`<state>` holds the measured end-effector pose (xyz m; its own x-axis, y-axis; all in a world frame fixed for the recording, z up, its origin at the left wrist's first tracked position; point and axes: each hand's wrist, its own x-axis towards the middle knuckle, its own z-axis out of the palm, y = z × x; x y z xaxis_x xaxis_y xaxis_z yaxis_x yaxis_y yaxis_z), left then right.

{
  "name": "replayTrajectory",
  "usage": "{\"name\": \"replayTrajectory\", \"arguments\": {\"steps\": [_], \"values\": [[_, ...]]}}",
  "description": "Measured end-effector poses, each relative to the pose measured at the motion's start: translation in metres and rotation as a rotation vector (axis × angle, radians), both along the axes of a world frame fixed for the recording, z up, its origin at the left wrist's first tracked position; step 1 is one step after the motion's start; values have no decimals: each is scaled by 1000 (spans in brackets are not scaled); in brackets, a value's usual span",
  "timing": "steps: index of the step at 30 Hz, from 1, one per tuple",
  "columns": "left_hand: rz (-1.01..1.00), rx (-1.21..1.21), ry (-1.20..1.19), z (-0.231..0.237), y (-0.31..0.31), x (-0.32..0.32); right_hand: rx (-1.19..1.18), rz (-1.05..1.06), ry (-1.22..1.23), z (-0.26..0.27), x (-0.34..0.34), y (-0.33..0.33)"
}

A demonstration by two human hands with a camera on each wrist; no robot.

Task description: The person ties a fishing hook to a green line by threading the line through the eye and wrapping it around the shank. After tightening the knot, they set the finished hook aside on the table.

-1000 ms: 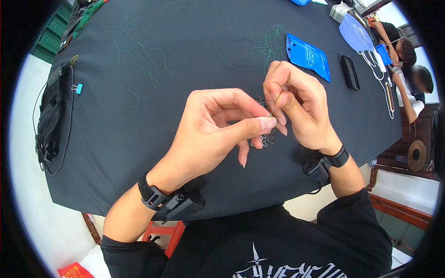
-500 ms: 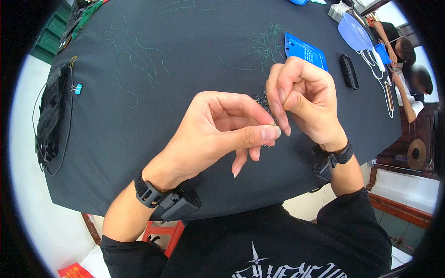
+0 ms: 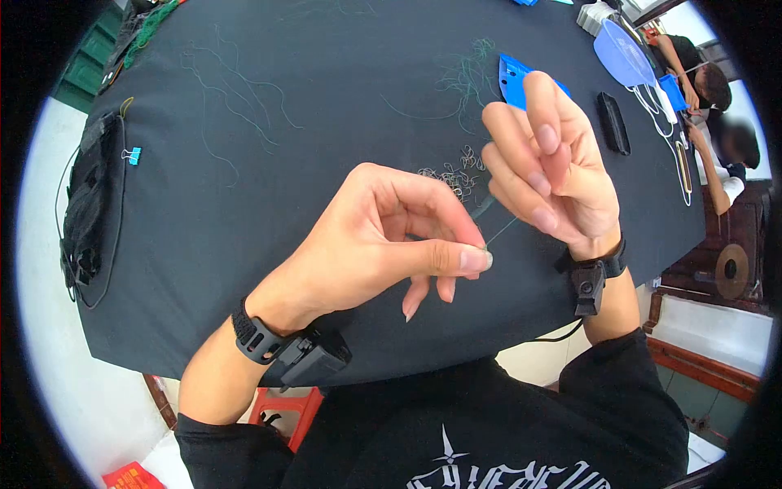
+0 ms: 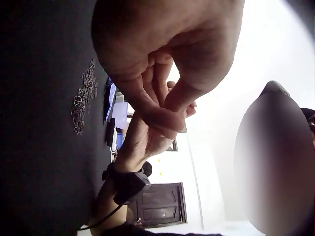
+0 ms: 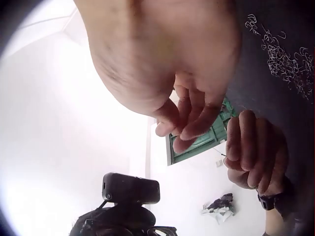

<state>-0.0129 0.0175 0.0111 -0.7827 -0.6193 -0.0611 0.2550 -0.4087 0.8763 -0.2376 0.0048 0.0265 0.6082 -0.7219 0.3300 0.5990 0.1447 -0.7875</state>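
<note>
Left hand (image 3: 383, 228) points toward three o'clock, thumb (image 3: 436, 257) meeting forefinger (image 3: 453, 208); right hand (image 3: 562, 167), fingers (image 3: 521, 198) curled, at its two o'clock.

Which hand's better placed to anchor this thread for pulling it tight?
Probably the left hand: it visibly pinches the thread, which runs toward the right hand, whose own hold on it is unclear.

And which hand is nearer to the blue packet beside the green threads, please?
Right. In the head view, the right hand partly covers the blue packet; the left hand sits lower and to its left.
</note>
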Motion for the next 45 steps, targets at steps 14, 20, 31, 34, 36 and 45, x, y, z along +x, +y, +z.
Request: {"name": "replayTrajectory", "arguments": {"steps": [14, 20, 31, 34, 36, 45], "values": [[12, 41, -22, -4, 1, -3, -125, -195, 100, -2, -4, -3], [22, 40, -1, -2, -3, 1, -86, -279, 98, -4, -6, -4], [51, 105, 94, -1, -6, 5, -475, -361, 477, -4, 7, 2], [50, 113, 110, -1, -5, 5, -476, -383, 473, -5, 8, 3], [52, 126, 114, 0, -5, 5, -492, -389, 474, -5, 8, 3], [61, 112, 86, 3, -4, 4, -484, -376, 484, -2, 7, 5]]}}
